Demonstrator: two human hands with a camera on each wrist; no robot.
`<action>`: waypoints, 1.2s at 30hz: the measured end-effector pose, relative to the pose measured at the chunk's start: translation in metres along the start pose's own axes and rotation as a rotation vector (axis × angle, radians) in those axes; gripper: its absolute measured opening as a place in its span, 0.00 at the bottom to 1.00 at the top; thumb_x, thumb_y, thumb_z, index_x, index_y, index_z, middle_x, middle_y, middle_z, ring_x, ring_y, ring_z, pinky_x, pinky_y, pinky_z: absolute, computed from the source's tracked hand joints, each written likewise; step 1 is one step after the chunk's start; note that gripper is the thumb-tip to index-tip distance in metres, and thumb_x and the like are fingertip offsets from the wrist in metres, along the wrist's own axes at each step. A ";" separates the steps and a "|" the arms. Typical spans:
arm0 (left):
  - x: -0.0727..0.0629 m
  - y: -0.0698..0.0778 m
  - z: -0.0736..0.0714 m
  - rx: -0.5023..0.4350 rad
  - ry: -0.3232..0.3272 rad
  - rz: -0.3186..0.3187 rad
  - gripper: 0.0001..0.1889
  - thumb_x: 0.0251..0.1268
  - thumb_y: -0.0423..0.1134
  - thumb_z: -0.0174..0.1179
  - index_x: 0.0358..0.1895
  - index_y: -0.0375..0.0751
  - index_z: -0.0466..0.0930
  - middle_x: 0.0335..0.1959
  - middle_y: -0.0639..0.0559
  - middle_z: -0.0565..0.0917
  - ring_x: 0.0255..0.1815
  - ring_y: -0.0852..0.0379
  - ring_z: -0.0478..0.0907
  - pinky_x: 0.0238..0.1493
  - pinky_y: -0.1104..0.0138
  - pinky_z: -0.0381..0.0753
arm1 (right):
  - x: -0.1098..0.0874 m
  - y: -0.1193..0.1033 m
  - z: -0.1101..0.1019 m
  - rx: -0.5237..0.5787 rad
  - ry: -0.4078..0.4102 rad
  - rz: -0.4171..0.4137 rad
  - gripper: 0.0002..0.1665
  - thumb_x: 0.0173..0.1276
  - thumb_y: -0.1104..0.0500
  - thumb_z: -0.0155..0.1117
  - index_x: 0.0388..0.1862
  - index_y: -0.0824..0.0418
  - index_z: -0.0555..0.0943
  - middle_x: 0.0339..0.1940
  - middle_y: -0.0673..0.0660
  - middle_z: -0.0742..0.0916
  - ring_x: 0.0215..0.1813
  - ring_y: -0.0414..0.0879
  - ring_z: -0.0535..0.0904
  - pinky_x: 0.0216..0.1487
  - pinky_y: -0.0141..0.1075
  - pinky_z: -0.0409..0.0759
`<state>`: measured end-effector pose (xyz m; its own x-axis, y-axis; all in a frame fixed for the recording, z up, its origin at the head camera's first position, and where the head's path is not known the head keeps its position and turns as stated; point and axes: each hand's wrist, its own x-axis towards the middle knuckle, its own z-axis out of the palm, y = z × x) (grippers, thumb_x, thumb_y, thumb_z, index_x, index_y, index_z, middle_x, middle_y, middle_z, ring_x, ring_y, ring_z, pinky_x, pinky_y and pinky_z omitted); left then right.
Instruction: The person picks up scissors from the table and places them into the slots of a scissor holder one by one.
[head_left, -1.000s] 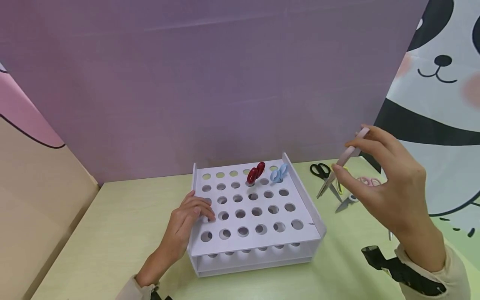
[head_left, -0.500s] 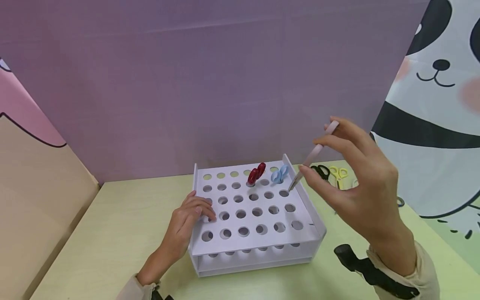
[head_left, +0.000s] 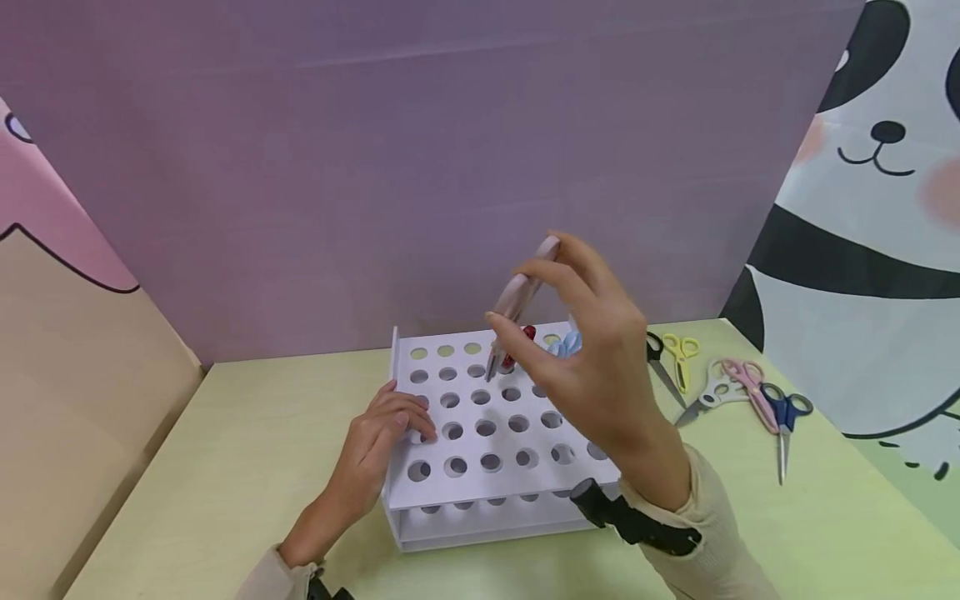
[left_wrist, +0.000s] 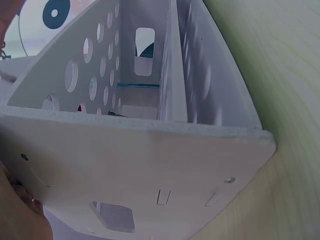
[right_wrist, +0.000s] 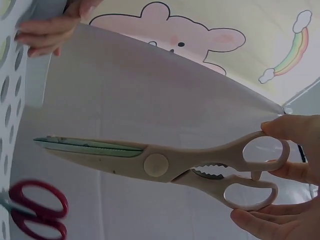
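A white rack (head_left: pixel 467 492) with rows of round holes stands on the table. My left hand (head_left: pixel 378 442) holds its left side panel (left_wrist: pixel 135 165), with fingers over the panel's edge onto the holed top. Above the rack's back rows, my right hand (head_left: pixel 600 350) pinches pale pinkish-beige kitchen scissors (right_wrist: pixel 156 165) by the handle loops, blades tilted down. The right wrist view shows these blades closed. Red-handled scissors (right_wrist: pixel 40 207) stand in a hole, partly hidden in the head view by the held pair. Beside them are light-blue-handled scissors (head_left: pixel 566 343), partly behind my right hand.
Right of the rack lie several scissors: black (head_left: pixel 660 358), yellow (head_left: pixel 681 354), white (head_left: pixel 720 390), pink (head_left: pixel 750 387) and dark blue (head_left: pixel 785 412). A purple-grey backdrop (head_left: pixel 337 183) rises behind the table (head_left: pixel 172 475). A panda-print panel (head_left: pixel 862 225) stands at right.
My right hand has carried the pale scissors leftward from the loose scissors to above the rack's back rows. The left hand stays on the rack's side.
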<state>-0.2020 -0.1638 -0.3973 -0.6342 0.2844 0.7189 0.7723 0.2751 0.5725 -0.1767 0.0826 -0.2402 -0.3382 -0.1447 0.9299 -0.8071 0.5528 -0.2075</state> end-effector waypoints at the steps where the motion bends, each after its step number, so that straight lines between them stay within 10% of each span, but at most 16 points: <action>1: 0.000 0.000 0.000 0.001 -0.001 0.003 0.20 0.72 0.25 0.41 0.30 0.41 0.84 0.36 0.52 0.86 0.50 0.49 0.79 0.77 0.51 0.52 | 0.001 0.001 0.006 0.013 -0.007 -0.004 0.22 0.58 0.57 0.76 0.50 0.65 0.82 0.62 0.65 0.80 0.62 0.52 0.78 0.65 0.46 0.75; 15: 0.002 0.000 0.000 0.010 -0.014 -0.004 0.20 0.73 0.26 0.40 0.29 0.39 0.84 0.36 0.51 0.86 0.51 0.50 0.79 0.77 0.52 0.52 | 0.013 0.013 0.072 0.050 -0.166 0.170 0.21 0.62 0.55 0.73 0.51 0.62 0.81 0.56 0.59 0.78 0.54 0.51 0.77 0.56 0.44 0.78; 36: 0.001 0.000 -0.001 0.007 -0.014 -0.011 0.21 0.73 0.25 0.40 0.29 0.41 0.84 0.37 0.51 0.86 0.50 0.50 0.79 0.77 0.53 0.52 | 0.006 0.027 0.097 -0.004 -0.261 0.245 0.22 0.63 0.54 0.74 0.53 0.61 0.81 0.58 0.59 0.78 0.55 0.51 0.78 0.57 0.42 0.81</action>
<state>-0.2027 -0.1640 -0.3964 -0.6431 0.2938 0.7072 0.7651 0.2849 0.5774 -0.2478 0.0173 -0.2696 -0.6345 -0.2121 0.7432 -0.6849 0.5999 -0.4136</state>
